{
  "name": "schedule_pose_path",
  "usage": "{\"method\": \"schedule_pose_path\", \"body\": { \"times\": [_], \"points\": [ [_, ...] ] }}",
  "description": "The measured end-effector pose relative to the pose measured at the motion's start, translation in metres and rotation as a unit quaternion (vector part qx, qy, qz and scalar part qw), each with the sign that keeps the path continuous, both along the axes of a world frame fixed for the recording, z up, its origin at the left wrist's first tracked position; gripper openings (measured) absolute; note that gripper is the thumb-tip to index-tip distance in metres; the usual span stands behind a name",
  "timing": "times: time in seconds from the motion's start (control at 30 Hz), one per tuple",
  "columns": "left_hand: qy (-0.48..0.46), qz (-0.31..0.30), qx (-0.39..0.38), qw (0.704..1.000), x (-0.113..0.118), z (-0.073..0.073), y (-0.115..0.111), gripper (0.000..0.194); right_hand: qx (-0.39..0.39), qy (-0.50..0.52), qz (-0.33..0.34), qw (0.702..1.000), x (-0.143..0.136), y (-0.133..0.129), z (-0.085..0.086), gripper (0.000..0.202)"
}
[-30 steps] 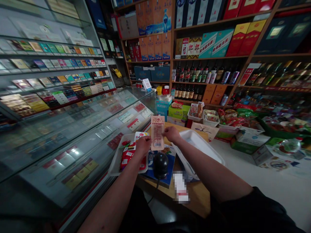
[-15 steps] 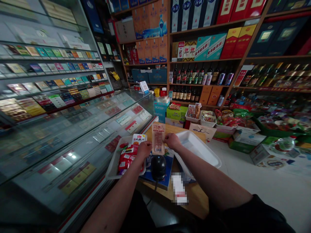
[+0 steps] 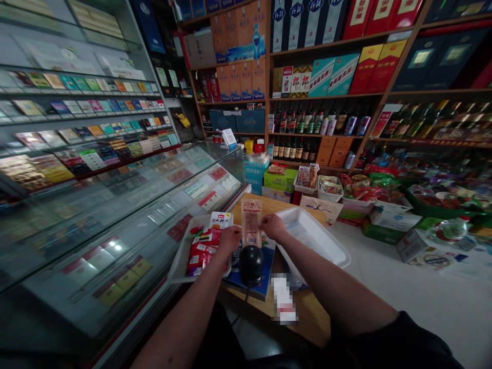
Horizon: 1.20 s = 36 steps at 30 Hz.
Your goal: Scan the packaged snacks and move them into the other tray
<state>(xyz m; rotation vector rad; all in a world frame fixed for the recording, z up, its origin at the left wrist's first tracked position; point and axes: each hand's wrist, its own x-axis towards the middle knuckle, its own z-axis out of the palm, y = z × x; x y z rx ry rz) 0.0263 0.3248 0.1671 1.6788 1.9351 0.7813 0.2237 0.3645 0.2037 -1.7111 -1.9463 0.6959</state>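
Observation:
A pinkish-beige snack packet with printed text and a barcode near its lower end is held up between my two hands. My left hand pinches its left edge, and my right hand pinches its right edge. Just below the packet stands a black barcode scanner, on a blue box, with its cable running down. At left, a white tray holds several red snack packets and a white-topped packet. To the right is another white tray.
The wooden table carries a blurred-out white item near its front. A glass display counter runs along the left. Shelves of boxes and bottles stand behind, with snack baskets on boxes at the right.
The packet has dropped slightly, so its lower edge sits closer to the scanner. Both hands still grip its edges; the trays have not moved.

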Motion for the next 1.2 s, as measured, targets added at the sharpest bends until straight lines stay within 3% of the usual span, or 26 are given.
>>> {"method": "schedule_pose_path", "body": {
  "times": [0.77,1.2],
  "points": [
    [0.008,0.001,-0.017,1.000,0.006,-0.004,-0.002,0.019,-0.003,-0.005,0.002,1.000,0.004,-0.004,-0.009,0.009],
    [-0.004,-0.004,0.005,1.000,0.029,0.018,0.008,0.020,0.038,0.033,-0.040,0.998,0.028,0.013,-0.007,0.009]
  ]
}}
